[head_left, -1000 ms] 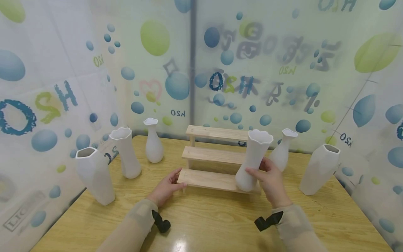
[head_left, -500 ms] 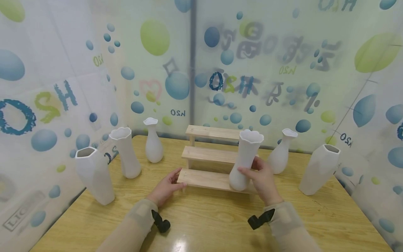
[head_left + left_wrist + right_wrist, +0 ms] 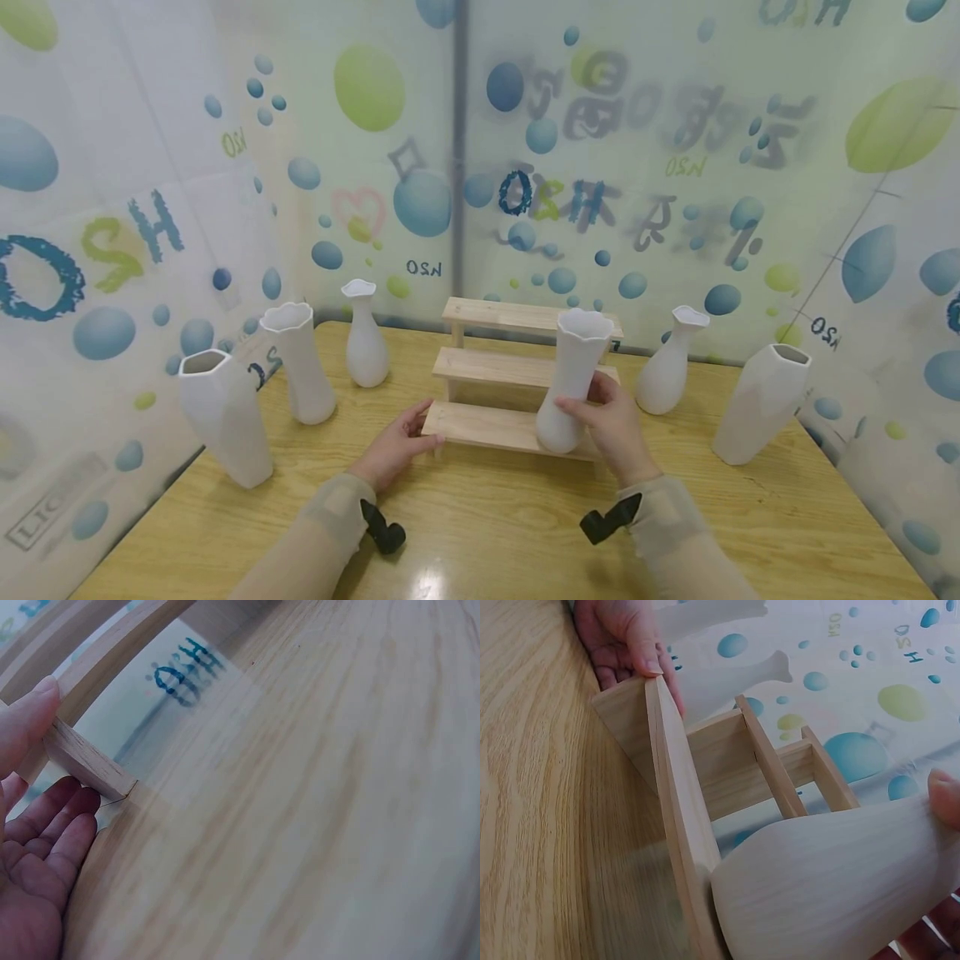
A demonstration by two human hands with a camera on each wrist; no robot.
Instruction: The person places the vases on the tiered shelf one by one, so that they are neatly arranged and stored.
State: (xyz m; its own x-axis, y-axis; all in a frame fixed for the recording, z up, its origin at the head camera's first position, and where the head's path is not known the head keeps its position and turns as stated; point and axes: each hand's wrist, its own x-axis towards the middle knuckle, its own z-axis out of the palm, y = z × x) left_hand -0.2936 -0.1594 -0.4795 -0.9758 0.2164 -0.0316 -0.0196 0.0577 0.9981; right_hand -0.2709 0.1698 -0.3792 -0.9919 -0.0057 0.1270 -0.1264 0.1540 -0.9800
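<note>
A white vase [image 3: 573,375] with a scalloped rim stands upright at the right part of the bottom step of a three-step wooden display rack [image 3: 480,427]. My right hand [image 3: 613,423] grips this vase low on its right side, thumb in front; in the right wrist view the vase base [image 3: 810,889] meets the step's board. At the rack's left end my left hand [image 3: 393,448] pinches the bottom step, thumb on top. In the left wrist view the thumb [image 3: 30,724] lies on the board and the other fingers are below it beside the rack's leg [image 3: 90,766].
Left of the rack stand a faceted white vase [image 3: 228,421], a scalloped one [image 3: 303,371] and a slim-necked one [image 3: 366,346]. On the right are another slim-necked vase [image 3: 666,371] and another faceted vase [image 3: 761,408]. A printed curtain [image 3: 637,108] closes off the wooden table [image 3: 480,533] behind.
My right hand has moved left with the scalloped vase along the bottom step, uncovering the right ends of the upper steps. My left hand has stayed on the rack's left end.
</note>
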